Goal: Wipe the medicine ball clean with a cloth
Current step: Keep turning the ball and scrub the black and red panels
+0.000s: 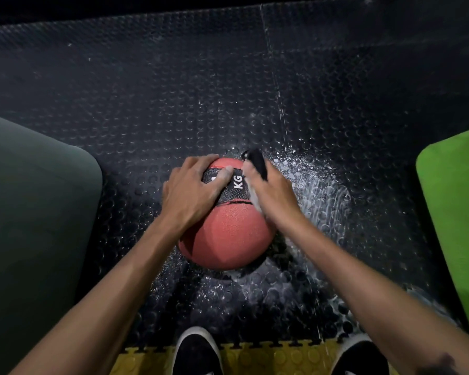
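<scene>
While the left hand (192,186) rests spread on a red ball (228,228) on the floor (146,104), the right hand (274,190) clutches a dark cloth (256,162) against it.

1. My left hand (191,190): fingers spread, palm down, pressing flat, forearm stretched fwd.
2. My right hand (271,189): fingers curled, gripping, blurred.
3. Both forearms bare, converging toward centre; wrists approx level.

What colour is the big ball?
The medicine ball is reddish orange with a dark band marked KG, seen in the head view.
</scene>
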